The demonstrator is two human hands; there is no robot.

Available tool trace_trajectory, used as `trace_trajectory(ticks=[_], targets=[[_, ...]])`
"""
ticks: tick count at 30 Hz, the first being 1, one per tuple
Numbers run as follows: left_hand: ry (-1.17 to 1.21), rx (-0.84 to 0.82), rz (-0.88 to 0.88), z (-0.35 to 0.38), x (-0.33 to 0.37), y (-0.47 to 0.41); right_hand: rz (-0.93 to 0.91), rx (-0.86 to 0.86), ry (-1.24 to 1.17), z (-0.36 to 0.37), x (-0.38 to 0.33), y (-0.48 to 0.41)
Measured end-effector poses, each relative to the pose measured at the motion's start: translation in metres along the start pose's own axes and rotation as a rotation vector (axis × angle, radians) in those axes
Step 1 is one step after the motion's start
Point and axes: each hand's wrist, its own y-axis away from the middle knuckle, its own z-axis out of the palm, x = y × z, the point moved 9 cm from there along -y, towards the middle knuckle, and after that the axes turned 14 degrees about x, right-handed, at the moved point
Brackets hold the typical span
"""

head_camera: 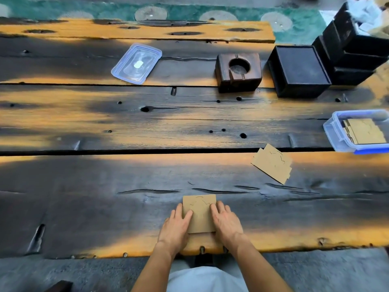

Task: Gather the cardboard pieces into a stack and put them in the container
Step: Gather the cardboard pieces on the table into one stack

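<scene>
A small stack of brown cardboard pieces [200, 211] lies flat near the table's front edge. My left hand [176, 225] rests on its left side and my right hand [226, 221] on its right side, fingers spread over the top piece. Another pair of overlapping cardboard pieces [272, 163] lies loose to the right, further back. At the right edge stands a clear plastic container [336, 135] with blue clips, holding several cardboard pieces [364, 131].
The container's clear lid [136, 63] lies at the back left. A dark wooden block with a round hollow [239, 71] and several black boxes [299, 70] stand at the back right. The wooden plank table [105, 186] has gaps, holes and notches.
</scene>
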Motion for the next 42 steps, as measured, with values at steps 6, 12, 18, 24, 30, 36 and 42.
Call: trace_trajectory(ticks=[6,12,18,24,30,36,42], targets=[[-0.107,0.053,-0.049,-0.014,0.004,-0.004,-0.002,-0.047,-0.090,0.000,0.023,0.003],[-0.130,0.109,0.083,-0.047,0.064,-0.066,0.124,0.023,-0.156,-0.026,0.108,-0.001],[-0.162,0.075,0.207,-0.074,0.153,-0.150,0.246,0.066,-0.167,-0.048,0.206,-0.009],[-0.224,0.032,0.284,-0.081,0.215,-0.206,0.341,0.100,-0.188,-0.057,0.277,-0.025],[-0.281,-0.047,0.311,-0.078,0.239,-0.243,0.372,0.067,-0.217,-0.054,0.306,-0.047],[-0.277,-0.087,0.340,-0.075,0.251,-0.277,0.388,0.061,-0.245,-0.052,0.320,-0.062],[-0.255,-0.146,0.323,-0.061,0.256,-0.281,0.408,0.072,-0.257,-0.049,0.323,-0.068]])
